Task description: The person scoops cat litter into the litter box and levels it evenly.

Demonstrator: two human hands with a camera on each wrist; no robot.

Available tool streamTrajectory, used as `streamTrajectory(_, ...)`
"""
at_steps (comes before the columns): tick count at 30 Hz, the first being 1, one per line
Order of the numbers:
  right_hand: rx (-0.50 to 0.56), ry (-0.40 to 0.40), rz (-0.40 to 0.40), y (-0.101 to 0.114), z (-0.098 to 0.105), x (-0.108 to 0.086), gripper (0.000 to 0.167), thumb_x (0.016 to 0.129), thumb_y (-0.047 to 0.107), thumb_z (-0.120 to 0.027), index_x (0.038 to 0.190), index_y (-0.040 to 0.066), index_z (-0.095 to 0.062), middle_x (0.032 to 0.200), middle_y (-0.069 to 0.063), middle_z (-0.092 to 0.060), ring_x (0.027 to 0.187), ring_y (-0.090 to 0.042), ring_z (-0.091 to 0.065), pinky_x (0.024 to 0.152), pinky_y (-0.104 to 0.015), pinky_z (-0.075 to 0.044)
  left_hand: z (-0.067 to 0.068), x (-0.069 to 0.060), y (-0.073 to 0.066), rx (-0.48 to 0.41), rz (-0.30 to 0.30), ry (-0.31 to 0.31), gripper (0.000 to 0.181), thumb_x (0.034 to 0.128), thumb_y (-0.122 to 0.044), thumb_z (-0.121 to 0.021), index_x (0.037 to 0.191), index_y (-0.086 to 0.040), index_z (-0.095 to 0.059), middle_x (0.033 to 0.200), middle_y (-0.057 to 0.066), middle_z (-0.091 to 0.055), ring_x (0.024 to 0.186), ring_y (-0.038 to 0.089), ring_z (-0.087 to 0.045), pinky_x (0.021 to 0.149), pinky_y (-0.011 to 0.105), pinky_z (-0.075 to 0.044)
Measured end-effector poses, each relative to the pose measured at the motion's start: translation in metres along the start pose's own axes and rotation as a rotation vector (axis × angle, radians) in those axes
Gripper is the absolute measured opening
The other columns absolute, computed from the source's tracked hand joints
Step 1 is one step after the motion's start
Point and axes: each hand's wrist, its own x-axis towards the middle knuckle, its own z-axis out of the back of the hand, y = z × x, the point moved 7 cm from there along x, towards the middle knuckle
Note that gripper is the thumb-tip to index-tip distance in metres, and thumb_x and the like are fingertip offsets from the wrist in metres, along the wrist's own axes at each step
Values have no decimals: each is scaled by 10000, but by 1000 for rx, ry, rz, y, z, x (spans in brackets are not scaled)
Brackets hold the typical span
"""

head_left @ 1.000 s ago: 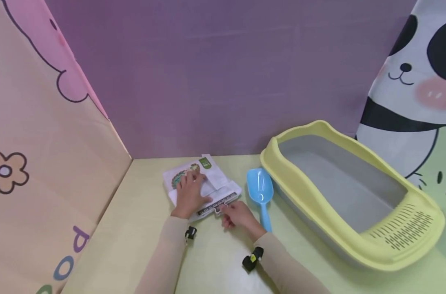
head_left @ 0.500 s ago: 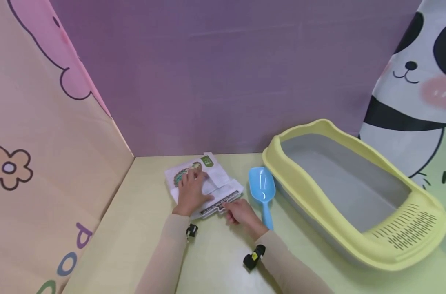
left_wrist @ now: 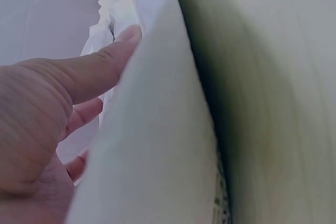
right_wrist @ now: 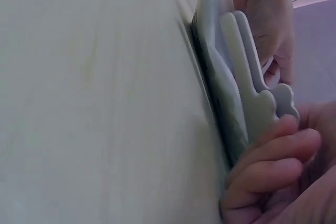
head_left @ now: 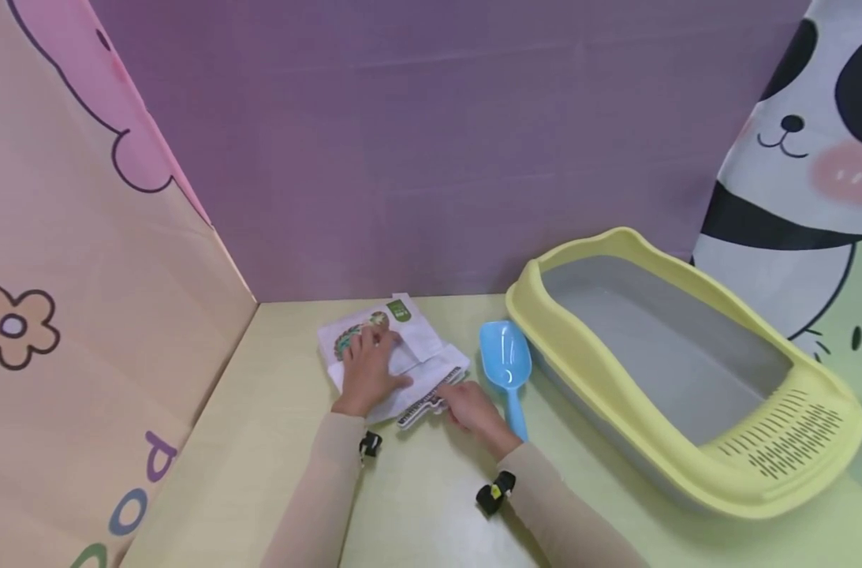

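Observation:
A white printed bag [head_left: 425, 353] lies on the table with its near end folded over. My left hand [head_left: 367, 375] rests on top of it, fingers spread over the printed picture. In the left wrist view the thumb touches the edge of the white bag [left_wrist: 152, 124]. My right hand [head_left: 473, 412] pinches a bag clip [head_left: 418, 412] with a piano-key pattern at the bag's near edge. Seen from the right wrist, the pale clip [right_wrist: 244, 66] stands beside the bag [right_wrist: 226, 82], its wavy-edged grip between the curled fingers.
A blue scoop [head_left: 505, 359] lies just right of the bag, handle toward the person. Farther right stands a large litter tray with a yellow rim [head_left: 580, 335] and grey inside. A purple backdrop [head_left: 402, 158] closes off the table's back, a printed panel [head_left: 104, 315] its left side.
The right hand has drawn the clip slightly toward the person and turned it, so its left end now sticks out from the bag's edge. The left hand stays on the bag.

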Motion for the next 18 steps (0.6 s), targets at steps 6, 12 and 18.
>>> streamTrajectory(6, -264, 7, 64, 8, 12, -6, 424, 993, 378, -449, 649, 165, -574, 497, 32, -518, 427, -108, -422, 423, -237, -324, -1, 1, 0, 3, 1, 2, 735, 708, -353, -927, 1331, -173, -581, 1403, 150, -418, 1238, 351, -358, 1056, 505, -309)
streamTrajectory(12, -525, 49, 46, 16, 25, -14, 452, 1004, 463, -442, 674, 174, -553, 572, 15, -531, 493, -141, -435, 469, -286, -337, -1, 1, 0, -5, 6, 1, 721, 707, -351, -930, 1316, -172, -587, 1394, 149, -426, 1221, 341, -362, 1047, 497, -310)
streamTrajectory(18, -637, 115, 85, 26, 30, -24, 389, 993, 378, -497, 667, 171, -541, 638, 11, -488, 556, -145, -420, 504, -301, -348, 0, 0, 0, -1, 5, -7, 717, 702, -346, -936, 1305, -166, -592, 1380, 151, -424, 1204, 345, -359, 1026, 495, -309)
